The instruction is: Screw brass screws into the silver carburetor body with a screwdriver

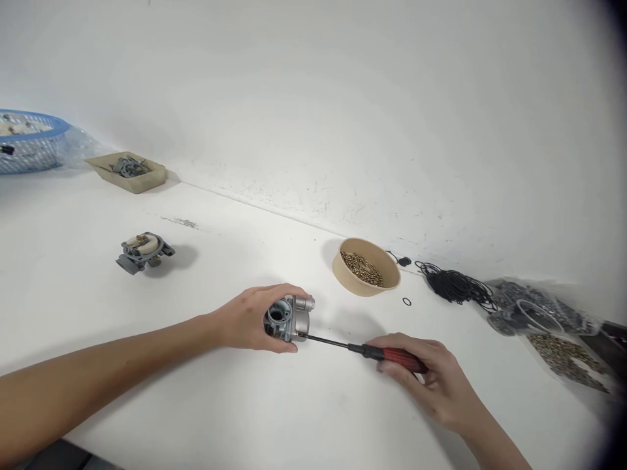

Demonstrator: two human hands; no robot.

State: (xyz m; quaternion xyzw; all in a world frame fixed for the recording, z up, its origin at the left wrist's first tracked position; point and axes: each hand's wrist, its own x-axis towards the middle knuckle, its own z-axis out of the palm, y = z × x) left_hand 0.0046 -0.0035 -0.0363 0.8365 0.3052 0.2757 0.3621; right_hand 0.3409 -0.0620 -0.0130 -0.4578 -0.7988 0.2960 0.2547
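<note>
On the white table, my left hand (255,318) is wrapped round a metal carburetor (287,320), its round bore facing up toward me. A screwdriver (362,350) with a red and black handle lies in my right hand (431,375), fingers closed on the grip. Its long dark shaft points left, and the tip meets the lower right side of the carburetor; the exact contact spot is too small to make out. Farther left, a second carburetor body (143,251) with a pale float on top rests on the table.
A tan bowl (350,281) of small brass screws stands beyond my hands. Right of it lie a single black O-ring (406,301), a pile of black rings (455,284) and bags of small parts (563,362). A tray (149,183) and blue basket (34,156) stand back left.
</note>
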